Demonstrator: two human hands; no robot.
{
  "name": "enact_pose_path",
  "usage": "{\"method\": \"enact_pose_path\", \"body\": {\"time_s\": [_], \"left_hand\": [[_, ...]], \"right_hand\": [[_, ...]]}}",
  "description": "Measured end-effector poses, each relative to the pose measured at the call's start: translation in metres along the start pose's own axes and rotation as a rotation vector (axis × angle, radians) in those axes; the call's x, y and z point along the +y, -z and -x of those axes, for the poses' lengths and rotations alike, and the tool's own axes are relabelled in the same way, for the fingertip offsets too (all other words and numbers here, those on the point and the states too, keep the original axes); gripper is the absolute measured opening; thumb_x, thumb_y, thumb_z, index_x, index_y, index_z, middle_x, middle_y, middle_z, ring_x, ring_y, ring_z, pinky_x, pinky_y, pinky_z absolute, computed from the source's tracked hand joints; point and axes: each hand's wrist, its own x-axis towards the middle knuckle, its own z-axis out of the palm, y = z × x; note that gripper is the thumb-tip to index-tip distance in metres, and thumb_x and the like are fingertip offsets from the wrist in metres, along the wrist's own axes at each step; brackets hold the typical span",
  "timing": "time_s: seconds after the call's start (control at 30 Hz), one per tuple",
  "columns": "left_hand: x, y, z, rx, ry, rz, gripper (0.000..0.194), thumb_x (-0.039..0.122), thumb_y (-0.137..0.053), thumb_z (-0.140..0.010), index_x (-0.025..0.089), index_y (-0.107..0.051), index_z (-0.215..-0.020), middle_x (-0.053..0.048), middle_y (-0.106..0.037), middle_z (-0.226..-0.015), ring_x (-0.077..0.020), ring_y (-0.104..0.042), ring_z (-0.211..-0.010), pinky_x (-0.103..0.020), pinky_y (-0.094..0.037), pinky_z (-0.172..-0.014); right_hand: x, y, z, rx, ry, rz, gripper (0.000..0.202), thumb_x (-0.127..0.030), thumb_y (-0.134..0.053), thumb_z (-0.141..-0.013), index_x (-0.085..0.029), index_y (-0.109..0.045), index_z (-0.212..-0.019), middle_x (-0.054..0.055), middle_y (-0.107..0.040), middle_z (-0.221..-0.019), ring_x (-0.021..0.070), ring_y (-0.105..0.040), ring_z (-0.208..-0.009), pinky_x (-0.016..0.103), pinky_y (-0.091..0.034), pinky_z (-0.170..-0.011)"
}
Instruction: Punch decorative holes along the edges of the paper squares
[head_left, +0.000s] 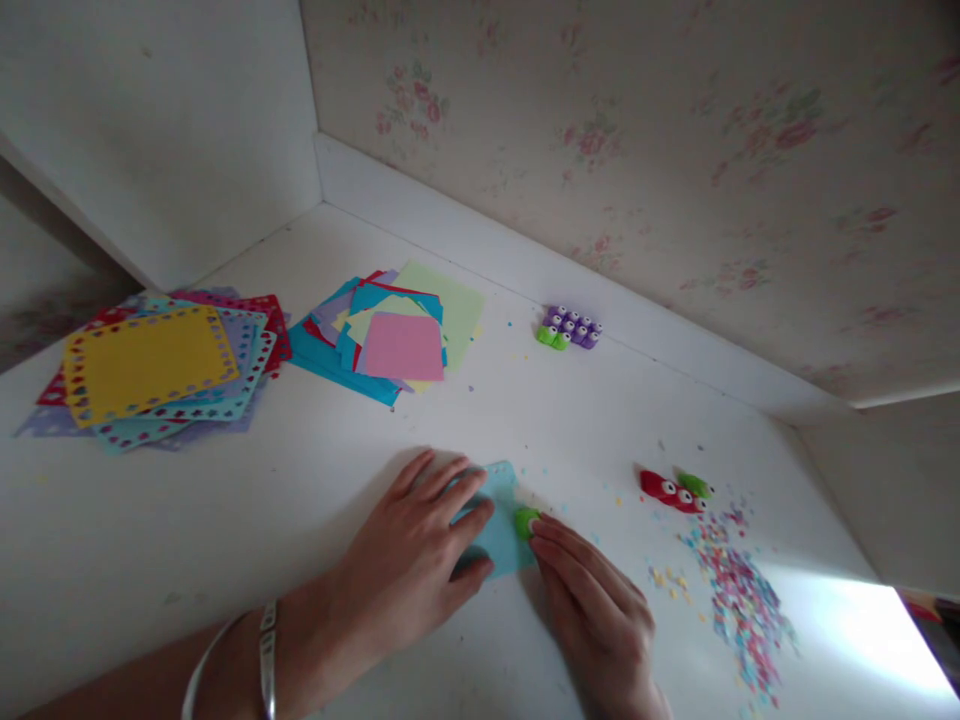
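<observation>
A light blue sheet of paper (501,545) lies on the white table, with a few small punched holes near its far edge. My left hand (420,540) rests on the sheet's left side, fingers spread and holding it down. At the right edge of the paper, my right hand (592,600) pinches a small green craft punch (527,522) between thumb and fingers. The hand hides part of the punch, and whether the paper is inside its slot cannot be seen.
Bordered punched sheets (150,360) are piled at left, beside plain coloured paper (405,345). Purple punches (577,328) and a green one (553,339) stand by the wall. Red punches (670,490), another green punch (696,486) and a confetti heap (739,590) lie at right.
</observation>
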Motion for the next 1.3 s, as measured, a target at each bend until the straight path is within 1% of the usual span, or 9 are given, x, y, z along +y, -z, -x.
{"method": "enact_pose_path", "body": {"time_s": [0.27,0.43,0.63,0.77,0.9,1.0,1.13,1.23,1.3], "left_hand": [[0.001,0.000,0.000,0.010,0.006,0.008,0.036,0.036,-0.068,-0.085,0.026,-0.063,-0.119,-0.007,-0.057,-0.138,-0.0317,-0.043,-0.134,-0.057,-0.022,-0.117],[0.001,0.000,0.000,-0.003,0.003,-0.003,0.037,0.036,-0.069,-0.084,0.026,-0.062,-0.119,-0.006,-0.057,-0.138,-0.0315,-0.043,-0.134,-0.057,-0.022,-0.117],[-0.001,-0.001,0.000,-0.005,0.001,0.001,0.037,0.038,-0.070,-0.083,0.027,-0.062,-0.117,-0.005,-0.057,-0.137,-0.0313,-0.042,-0.134,-0.056,-0.021,-0.116],[0.000,0.002,-0.002,-0.011,-0.008,-0.032,0.036,0.038,-0.072,-0.081,0.028,-0.064,-0.115,-0.005,-0.058,-0.134,-0.0306,-0.044,-0.132,-0.054,-0.022,-0.115],[0.002,0.004,-0.001,0.008,-0.023,-0.084,0.038,0.036,-0.074,-0.078,0.030,-0.066,-0.114,-0.005,-0.060,-0.132,-0.0298,-0.048,-0.127,-0.052,-0.025,-0.112],[0.002,0.005,0.000,0.010,-0.059,-0.115,0.035,0.038,-0.072,-0.080,0.029,-0.067,-0.114,-0.006,-0.060,-0.132,-0.0287,-0.049,-0.126,-0.051,-0.028,-0.111],[0.004,0.006,0.001,0.035,-0.088,-0.133,0.032,0.035,-0.071,-0.081,0.029,-0.068,-0.113,-0.005,-0.060,-0.132,-0.0278,-0.050,-0.125,-0.050,-0.030,-0.110],[0.006,0.008,0.002,0.039,-0.084,-0.137,0.030,0.035,-0.070,-0.081,0.029,-0.069,-0.111,-0.006,-0.061,-0.130,-0.0276,-0.051,-0.125,-0.049,-0.032,-0.108],[0.007,0.010,0.002,0.030,-0.081,-0.133,0.031,0.035,-0.071,-0.081,0.028,-0.070,-0.111,-0.006,-0.061,-0.131,-0.0281,-0.051,-0.125,-0.049,-0.032,-0.108]], "right_hand": [[-0.006,0.001,-0.009,-0.008,0.019,-0.016,0.049,-0.001,-0.062,-0.084,-0.031,-0.065,-0.123,0.002,-0.073,-0.113,0.0235,-0.069,-0.107,0.039,-0.063,-0.082],[-0.006,0.004,-0.012,-0.058,-0.036,0.031,0.043,-0.009,-0.060,-0.088,-0.026,-0.060,-0.127,0.005,-0.075,-0.102,0.0245,-0.067,-0.100,0.039,-0.060,-0.079],[-0.008,0.000,-0.021,-0.060,-0.042,0.090,0.026,-0.009,-0.055,-0.091,-0.022,-0.063,-0.112,0.005,-0.070,-0.079,0.0199,-0.061,-0.071,0.033,-0.049,-0.063],[-0.013,-0.002,-0.028,-0.085,-0.017,0.166,0.019,-0.012,-0.052,-0.093,-0.020,-0.061,-0.106,0.004,-0.067,-0.073,0.0189,-0.057,-0.068,0.033,-0.043,-0.067],[-0.021,-0.001,-0.030,-0.104,-0.042,0.209,0.016,-0.013,-0.045,-0.096,-0.019,-0.060,-0.096,0.003,-0.064,-0.067,0.0182,-0.056,-0.067,0.033,-0.042,-0.071],[-0.026,-0.001,-0.027,-0.060,-0.047,0.212,0.017,-0.014,-0.045,-0.097,-0.019,-0.061,-0.092,0.004,-0.065,-0.071,0.0185,-0.059,-0.072,0.032,-0.044,-0.073],[-0.029,-0.009,-0.021,0.071,-0.081,0.174,0.012,-0.020,-0.050,-0.096,-0.020,-0.062,-0.095,0.005,-0.069,-0.082,0.0188,-0.064,-0.081,0.030,-0.049,-0.076],[-0.026,-0.013,-0.019,0.142,-0.141,0.121,0.010,-0.021,-0.053,-0.095,-0.021,-0.063,-0.096,0.005,-0.070,-0.087,0.0180,-0.066,-0.081,0.028,-0.053,-0.073],[-0.021,-0.009,-0.017,0.164,-0.191,0.066,0.010,-0.021,-0.053,-0.095,-0.022,-0.063,-0.099,0.005,-0.070,-0.091,0.0174,-0.067,-0.082,0.028,-0.055,-0.073]]}}
